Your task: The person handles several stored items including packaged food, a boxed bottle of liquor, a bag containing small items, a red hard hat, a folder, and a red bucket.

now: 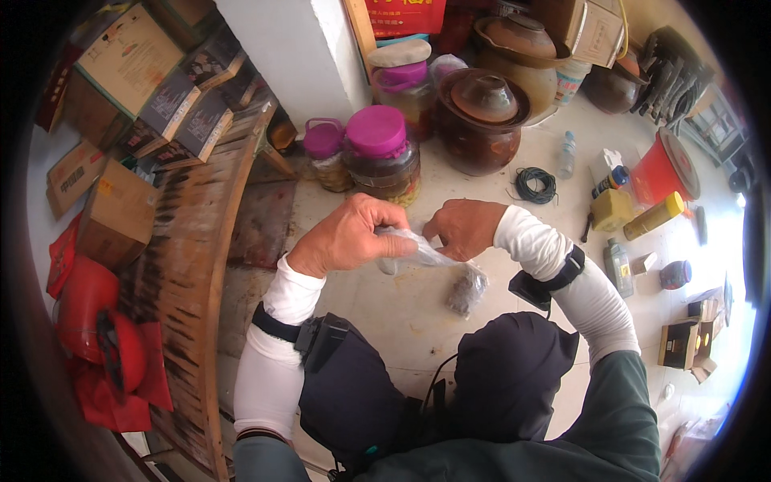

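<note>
A clear plastic bag [429,254] is stretched between my two hands, above the tiled floor. My left hand [355,234] pinches one end of it between thumb and fingers. Curled fingers of my right hand [462,228] grip the bag further along. Its lower part hangs down to the right and holds a dark, grainy clump [467,291]; what the clump is I cannot tell. Just beyond my hands stands a glass pickling jar [385,169] with a purple lid, and beside it a smaller purple-lidded jar [325,158].
A wooden bench [199,253] runs along the left, bearing cardboard boxes [120,208] and a red helmet [123,349]. Brown earthenware jars [482,129] stand ahead. On the right are coiled wire [535,185], a plastic bottle [566,155], a red bucket [659,165] and a yellow can [653,217].
</note>
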`<action>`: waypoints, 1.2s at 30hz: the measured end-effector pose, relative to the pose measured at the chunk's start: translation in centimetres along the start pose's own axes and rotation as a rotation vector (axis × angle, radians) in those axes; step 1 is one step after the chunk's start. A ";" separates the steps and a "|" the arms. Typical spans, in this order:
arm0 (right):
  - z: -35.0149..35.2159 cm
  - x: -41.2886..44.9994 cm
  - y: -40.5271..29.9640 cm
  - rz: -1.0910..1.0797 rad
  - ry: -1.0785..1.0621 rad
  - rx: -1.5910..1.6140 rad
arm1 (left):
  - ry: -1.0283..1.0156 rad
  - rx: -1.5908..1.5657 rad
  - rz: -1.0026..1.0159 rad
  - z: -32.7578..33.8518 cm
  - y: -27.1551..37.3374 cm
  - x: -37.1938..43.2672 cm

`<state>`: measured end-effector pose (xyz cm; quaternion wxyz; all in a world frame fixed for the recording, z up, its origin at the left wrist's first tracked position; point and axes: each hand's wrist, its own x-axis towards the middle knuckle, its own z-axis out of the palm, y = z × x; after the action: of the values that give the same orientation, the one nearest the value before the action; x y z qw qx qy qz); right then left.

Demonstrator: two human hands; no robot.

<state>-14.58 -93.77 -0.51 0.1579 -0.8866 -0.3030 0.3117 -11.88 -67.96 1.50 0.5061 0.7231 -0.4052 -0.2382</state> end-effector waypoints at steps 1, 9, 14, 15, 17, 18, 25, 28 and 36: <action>0.7 0.1 0.3 -0.020 0.072 -0.017 | -0.032 0.028 -0.020 0.0 0.1 0.0; 3.7 0.2 2.6 0.293 0.603 -0.183 | -0.212 0.149 -0.029 -0.2 0.1 -0.1; 5.0 0.0 4.9 0.286 0.798 0.079 | -0.157 0.109 -0.011 -0.6 0.0 -0.7; 5.0 0.0 4.9 0.277 0.801 0.162 | -0.163 0.110 -0.018 -0.7 0.2 -0.8; 5.6 1.0 5.0 0.172 0.747 0.417 | -0.154 0.077 -0.051 -1.0 1.0 -1.1; 6.0 1.8 5.1 0.129 0.724 0.491 | -0.159 0.079 -0.057 -1.1 1.1 -1.3; 8.2 6.6 3.7 -0.073 0.362 0.633 | -0.221 0.064 -0.121 -2.2 1.2 -1.6; 9.0 6.8 4.7 0.025 0.516 0.921 | -0.240 0.064 -0.154 -2.6 1.4 -2.0; 5.6 1.1 5.5 0.115 0.792 0.974 | -0.350 0.258 -0.348 -2.2 0.3 -3.2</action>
<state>-15.12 -96.82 -7.86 0.6266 -0.7762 0.0030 0.0701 -12.11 -64.21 2.37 0.2838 0.7882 -0.3828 -0.3894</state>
